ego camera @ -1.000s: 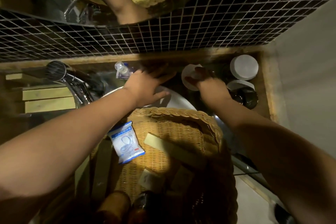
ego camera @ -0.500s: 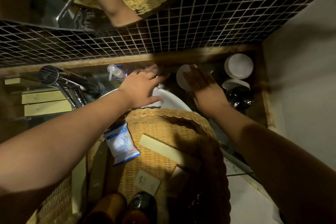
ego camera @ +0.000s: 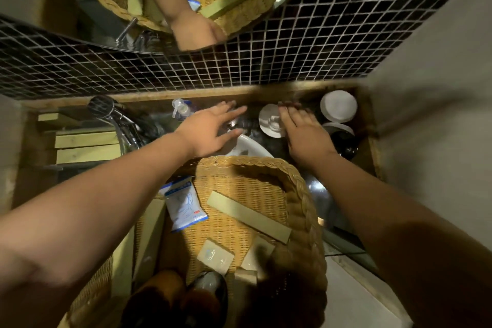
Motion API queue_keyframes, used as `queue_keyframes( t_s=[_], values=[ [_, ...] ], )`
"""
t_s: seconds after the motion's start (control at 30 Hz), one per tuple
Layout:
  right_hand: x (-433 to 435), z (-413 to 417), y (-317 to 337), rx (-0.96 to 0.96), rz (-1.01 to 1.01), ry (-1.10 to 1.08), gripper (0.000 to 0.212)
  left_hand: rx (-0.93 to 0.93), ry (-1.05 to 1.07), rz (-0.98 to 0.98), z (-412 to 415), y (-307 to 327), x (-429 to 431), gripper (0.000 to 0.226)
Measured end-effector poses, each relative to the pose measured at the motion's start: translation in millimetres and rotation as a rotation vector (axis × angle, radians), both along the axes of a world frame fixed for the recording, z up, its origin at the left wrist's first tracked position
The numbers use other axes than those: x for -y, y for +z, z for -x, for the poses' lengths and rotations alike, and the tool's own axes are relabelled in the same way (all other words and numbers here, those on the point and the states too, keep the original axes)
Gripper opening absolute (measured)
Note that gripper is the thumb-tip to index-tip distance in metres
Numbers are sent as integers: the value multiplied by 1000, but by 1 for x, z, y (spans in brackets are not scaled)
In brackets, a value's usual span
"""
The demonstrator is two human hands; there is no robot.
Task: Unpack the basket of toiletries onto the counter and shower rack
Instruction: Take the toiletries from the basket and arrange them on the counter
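A wicker basket [ego camera: 306, 202] sits over the sink in front of me. Inside lie a white and blue packet [ego camera: 183, 204], a long pale green box [ego camera: 249, 217], small wrapped soaps [ego camera: 215, 255] and dark bottles [ego camera: 210, 290] at the near end. My left hand [ego camera: 210, 132] hovers flat beyond the basket's far rim, fingers spread, holding nothing. My right hand [ego camera: 300, 133] is stretched out beside it, fingers apart, over the counter next to a white-lidded jar [ego camera: 270, 120]. Neither hand grips anything.
A clear spray bottle [ego camera: 181, 109] stands on the back ledge. White-lidded jars [ego camera: 338, 106] and a dark jar [ego camera: 344, 141] fill the right corner. A chrome tap [ego camera: 111, 114] and pale green boxes [ego camera: 85, 146] are at left. Dark mosaic tiles [ego camera: 292, 56] and a mirror rise behind.
Both hands have drawn slightly back from the ledge and flattened, fingers spreading. My view has tilted down, showing more of the basket's contents.
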State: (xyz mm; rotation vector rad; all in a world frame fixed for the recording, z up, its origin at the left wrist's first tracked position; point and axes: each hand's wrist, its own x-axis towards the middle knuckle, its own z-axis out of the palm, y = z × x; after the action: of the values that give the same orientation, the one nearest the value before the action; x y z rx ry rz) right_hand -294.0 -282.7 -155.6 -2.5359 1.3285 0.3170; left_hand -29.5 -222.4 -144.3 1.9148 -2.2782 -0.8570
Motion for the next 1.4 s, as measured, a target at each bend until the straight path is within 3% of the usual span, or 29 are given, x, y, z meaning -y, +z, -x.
queue_keyframes(
  t_s=[0.1, 0.2, 0.4, 0.7, 0.9, 1.2, 1.4],
  values=[
    [-4, -2, 29, 38, 90, -10, 64, 52, -32, 60, 1, 26, -9, 66],
    [-15, -3, 62, 124, 119, -67, 72, 101, -10, 113, 2, 50, -25, 72],
    [-65, -15, 129, 108, 196, -96, 87, 223, -6, 224, -2, 93, -75, 80],
    [-162, -44, 180, 21, 282, -79, 92, 236, -37, 384, -28, 141, -152, 87],
    [-201, -70, 193, 13, 314, -34, 90, 161, -53, 415, -45, 150, -196, 84],
    [-199, -99, 186, -36, 286, 135, 88, 203, 58, 385, -62, 134, -213, 78],
    [-192, -109, 129, -141, 31, 270, 76, 278, 75, 126, -61, 81, -220, 70]
  ],
)
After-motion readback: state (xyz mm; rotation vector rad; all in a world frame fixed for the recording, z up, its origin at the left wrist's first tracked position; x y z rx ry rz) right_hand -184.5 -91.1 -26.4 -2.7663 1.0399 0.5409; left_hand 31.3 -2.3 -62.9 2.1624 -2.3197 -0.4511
